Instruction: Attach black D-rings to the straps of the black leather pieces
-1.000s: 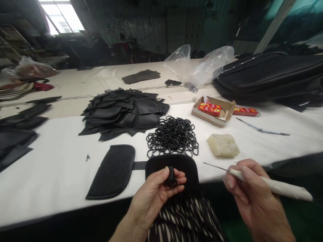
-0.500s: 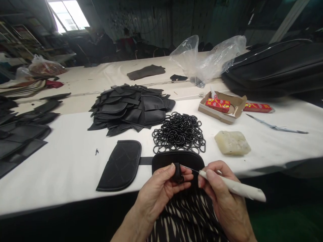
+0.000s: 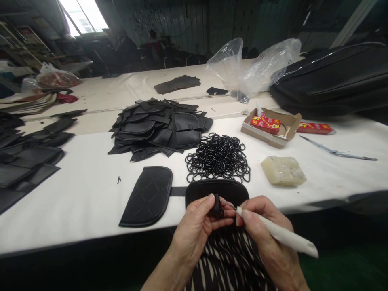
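White table (image 3: 91, 210) — my left hand (image 3: 195, 220), pinching black loop (image 3: 216, 206); my right hand (image 3: 266, 226), closed round awl (image 3: 287, 238), tip at loop — probing, seemingly; next calls for steadiness.

White awl handle (image 3: 281, 233), black strap loop (image 3: 216, 206)

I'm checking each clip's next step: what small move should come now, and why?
Probably the right hand should gently push the white-handled tool forward: its thin metal tip points at the small black piece, which the left hand pinches. Whether the tip has entered is hard to tell.
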`<state>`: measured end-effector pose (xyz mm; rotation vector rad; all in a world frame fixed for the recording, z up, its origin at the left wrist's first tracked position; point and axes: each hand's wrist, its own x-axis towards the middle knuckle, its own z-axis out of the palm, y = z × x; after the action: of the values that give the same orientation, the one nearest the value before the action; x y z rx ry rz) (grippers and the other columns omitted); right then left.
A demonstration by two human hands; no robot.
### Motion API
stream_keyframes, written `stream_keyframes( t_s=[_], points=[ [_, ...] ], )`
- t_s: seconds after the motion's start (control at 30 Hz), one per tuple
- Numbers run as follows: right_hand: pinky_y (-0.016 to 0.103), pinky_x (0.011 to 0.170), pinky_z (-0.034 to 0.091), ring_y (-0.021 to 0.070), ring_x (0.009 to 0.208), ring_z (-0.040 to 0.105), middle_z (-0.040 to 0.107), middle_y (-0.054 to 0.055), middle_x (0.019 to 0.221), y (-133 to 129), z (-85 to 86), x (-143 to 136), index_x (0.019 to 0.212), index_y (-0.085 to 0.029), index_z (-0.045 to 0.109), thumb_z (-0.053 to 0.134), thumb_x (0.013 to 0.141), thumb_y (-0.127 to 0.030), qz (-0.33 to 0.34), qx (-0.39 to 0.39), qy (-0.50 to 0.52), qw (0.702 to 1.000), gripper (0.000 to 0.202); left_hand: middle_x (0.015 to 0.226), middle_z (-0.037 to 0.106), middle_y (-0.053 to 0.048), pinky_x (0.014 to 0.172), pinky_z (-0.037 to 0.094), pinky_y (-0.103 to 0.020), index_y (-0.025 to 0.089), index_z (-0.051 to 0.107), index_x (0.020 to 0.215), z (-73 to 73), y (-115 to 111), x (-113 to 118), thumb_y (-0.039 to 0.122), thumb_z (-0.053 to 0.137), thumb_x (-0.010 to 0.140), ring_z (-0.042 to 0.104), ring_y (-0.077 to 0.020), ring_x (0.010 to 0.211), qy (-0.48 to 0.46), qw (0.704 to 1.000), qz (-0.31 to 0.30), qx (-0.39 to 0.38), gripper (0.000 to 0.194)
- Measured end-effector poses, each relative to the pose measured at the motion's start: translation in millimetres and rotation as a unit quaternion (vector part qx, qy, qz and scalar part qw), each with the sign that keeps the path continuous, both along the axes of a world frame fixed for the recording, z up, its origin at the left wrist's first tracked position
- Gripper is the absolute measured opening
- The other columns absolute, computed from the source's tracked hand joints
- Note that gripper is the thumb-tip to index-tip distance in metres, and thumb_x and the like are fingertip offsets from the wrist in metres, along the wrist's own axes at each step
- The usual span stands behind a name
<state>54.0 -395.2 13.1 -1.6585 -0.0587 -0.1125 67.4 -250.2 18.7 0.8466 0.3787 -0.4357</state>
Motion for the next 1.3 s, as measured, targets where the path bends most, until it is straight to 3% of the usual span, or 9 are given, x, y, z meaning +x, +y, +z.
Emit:
stream_keyframes(
  t_s=[0.13, 0.23, 0.3, 0.6, 0.77, 1.03, 1.17, 1.3],
  points=[
    [0.020, 0.046, 0.041, 0.0091, 0.049, 0.045, 0.054, -0.001, 0.066, -4.6, 4.6, -2.2, 0.076, -0.021, 0.052, 0.055, 0.080, -0.018, 0.079, -0.061, -0.110, 0.989, 0.006, 0.075, 0.069, -0.010, 0.067, 0.053, -0.029, 0.009, 0.067, 0.073, 1.4, -6.9, -1.1, 0.029, 0.062, 0.079, 0.063, -0.0168, 0.067, -0.004, 0.999, 0.033, 0.032, 0.022],
    [0.021, 0.048, 0.041, 0.0098, 0.051, 0.046, 0.051, -0.002, 0.064, -6.8, 9.3, -2.7, 0.078, -0.021, 0.051, 0.054, 0.076, -0.009, 0.147, -0.111, -0.172, 0.968, 0.013, 0.070, 0.068, -0.008, 0.063, 0.052, -0.027, 0.009, 0.066, 0.071, 1.8, -9.7, -1.2, 0.031, 0.062, 0.078, 0.063, -0.0159, 0.064, 0.002, 0.998, 0.054, 0.040, 0.023],
    [0.022, 0.050, 0.041, 0.0103, 0.052, 0.047, 0.050, -0.002, 0.062, -7.3, 13.0, -3.6, 0.076, -0.021, 0.052, 0.054, 0.074, -0.007, 0.154, -0.135, -0.191, 0.960, 0.015, 0.068, 0.068, -0.008, 0.062, 0.051, -0.026, 0.009, 0.065, 0.070, 2.0, -10.4, -1.3, 0.033, 0.062, 0.077, 0.063, -0.0162, 0.062, 0.007, 0.997, 0.060, 0.045, 0.024],
    [0.024, 0.045, 0.041, 0.0146, 0.055, 0.055, 0.058, 0.002, 0.066, -7.2, 29.0, -20.8, 0.077, -0.025, 0.060, 0.060, 0.076, -0.016, 0.013, -0.037, -0.147, 0.988, 0.009, 0.067, 0.067, -0.008, 0.063, 0.051, -0.030, 0.010, 0.062, 0.068, 2.2, -11.4, -3.9, 0.036, 0.063, 0.074, 0.062, -0.0164, 0.058, -0.001, 0.996, 0.071, 0.059, 0.026],
    [0.023, 0.044, 0.043, 0.0168, 0.067, 0.062, 0.065, 0.002, 0.077, -6.0, 27.3, -23.9, 0.088, -0.027, 0.062, 0.061, 0.075, -0.012, 0.000, -0.023, -0.167, 0.986, 0.020, 0.066, 0.065, -0.007, 0.063, 0.052, -0.029, 0.009, 0.062, 0.068, -0.9, -11.7, -5.4, 0.036, 0.061, 0.076, 0.062, -0.0159, 0.057, -0.009, 0.996, 0.068, 0.061, 0.028],
    [0.023, 0.048, 0.043, 0.0146, 0.064, 0.060, 0.063, 0.001, 0.075, 0.7, 24.6, -29.0, 0.082, -0.026, 0.061, 0.061, 0.076, -0.016, -0.056, -0.009, -0.152, 0.987, 0.012, 0.067, 0.065, -0.008, 0.062, 0.051, -0.028, 0.009, 0.062, 0.067, 0.5, -12.2, -6.0, 0.039, 0.055, 0.081, 0.062, -0.0159, 0.057, -0.011, 0.995, 0.071, 0.072, 0.034],
    [0.025, 0.049, 0.047, 0.0172, 0.066, 0.062, 0.065, 0.002, 0.076, 0.3, 21.2, -31.4, 0.085, -0.026, 0.061, 0.063, 0.075, -0.019, -0.092, -0.021, -0.143, 0.985, 0.012, 0.067, 0.065, -0.007, 0.063, 0.051, -0.029, 0.009, 0.062, 0.068, 1.0, -12.5, -6.3, 0.038, 0.057, 0.080, 0.062, -0.0161, 0.058, -0.016, 0.995, 0.066, 0.070, 0.032],
    [0.026, 0.067, 0.053, 0.0154, 0.070, 0.066, 0.070, -0.002, 0.079, 1.5, 9.1, -26.8, 0.094, -0.030, 0.064, 0.059, 0.079, -0.013, -0.104, -0.112, -0.204, 0.967, 0.023, 0.070, 0.066, -0.007, 0.064, 0.050, -0.029, 0.010, 0.062, 0.071, -0.5, -13.4, -8.4, 0.037, 0.061, 0.078, 0.062, -0.0169, 0.062, -0.035, 0.995, 0.056, 0.072, 0.028]
  ],
)
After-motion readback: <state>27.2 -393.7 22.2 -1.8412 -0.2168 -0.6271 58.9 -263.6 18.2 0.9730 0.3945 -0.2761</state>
